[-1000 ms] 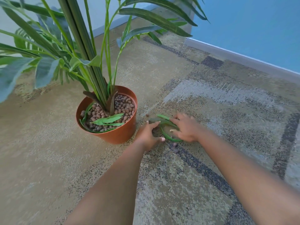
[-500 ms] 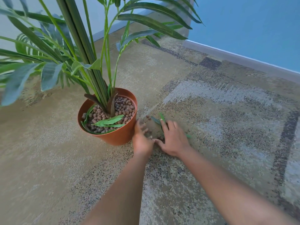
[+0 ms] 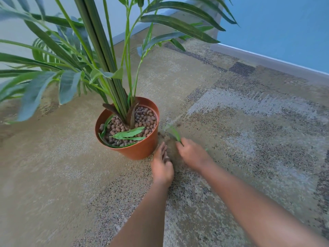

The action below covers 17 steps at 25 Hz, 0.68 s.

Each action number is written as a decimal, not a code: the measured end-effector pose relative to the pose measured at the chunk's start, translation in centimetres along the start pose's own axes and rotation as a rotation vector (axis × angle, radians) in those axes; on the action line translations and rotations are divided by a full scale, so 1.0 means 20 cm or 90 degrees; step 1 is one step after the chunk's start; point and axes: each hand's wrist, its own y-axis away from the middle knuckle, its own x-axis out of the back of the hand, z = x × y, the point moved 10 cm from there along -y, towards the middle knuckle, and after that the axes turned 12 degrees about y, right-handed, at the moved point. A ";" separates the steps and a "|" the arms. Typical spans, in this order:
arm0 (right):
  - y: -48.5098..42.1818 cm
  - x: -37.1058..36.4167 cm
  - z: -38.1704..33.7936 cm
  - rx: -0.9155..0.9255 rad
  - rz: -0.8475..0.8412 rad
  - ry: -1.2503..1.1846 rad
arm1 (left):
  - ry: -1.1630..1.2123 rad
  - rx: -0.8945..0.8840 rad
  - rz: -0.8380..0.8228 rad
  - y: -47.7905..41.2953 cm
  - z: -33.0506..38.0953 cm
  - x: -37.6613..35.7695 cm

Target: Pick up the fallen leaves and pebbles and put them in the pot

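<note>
A terracotta pot (image 3: 138,150) stands on the carpet, holding a tall green plant, brown pebbles (image 3: 142,116) and a few loose leaves (image 3: 128,134). Just right of the pot, my left hand (image 3: 161,166) lies flat on the carpet with its fingers stretched toward the pot and a dark pebble (image 3: 167,159) by its thumb. My right hand (image 3: 194,154) is curled over fallen leaves (image 3: 175,133), whose green tips stick out past my fingertips. Two stray pebbles, one (image 3: 179,124) and another (image 3: 159,133), lie on the carpet beyond my hands. The hands are blurred.
The plant's long fronds (image 3: 178,25) spread over the pot and to the left. A patterned beige and grey carpet (image 3: 249,122) covers the floor. A blue wall with a grey skirting board (image 3: 267,63) runs along the back right.
Both hands have drawn closer to the pot and to each other. The leaves, which lay spread between the hands, are now mostly under my right hand.
</note>
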 end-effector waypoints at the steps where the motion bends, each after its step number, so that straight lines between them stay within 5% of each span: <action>1: 0.00 0.02 0.10 -0.108 -0.006 -0.075 | -0.017 0.002 0.002 0.00 0.00 0.00; 4: 0.00 0.22 0.33 -0.368 0.108 -0.298 | -0.065 0.001 0.010 0.01 0.01 0.01; 8: -0.26 0.57 0.17 -0.381 0.195 -0.550 | -0.106 -0.018 0.026 0.02 0.03 0.01; 12: -0.53 0.75 -0.24 -0.247 0.140 -0.467 | -0.095 -0.008 0.045 0.00 0.00 0.02; 17: -0.60 0.72 -0.28 -0.287 0.099 -0.388 | -0.071 0.063 0.060 0.00 -0.09 0.04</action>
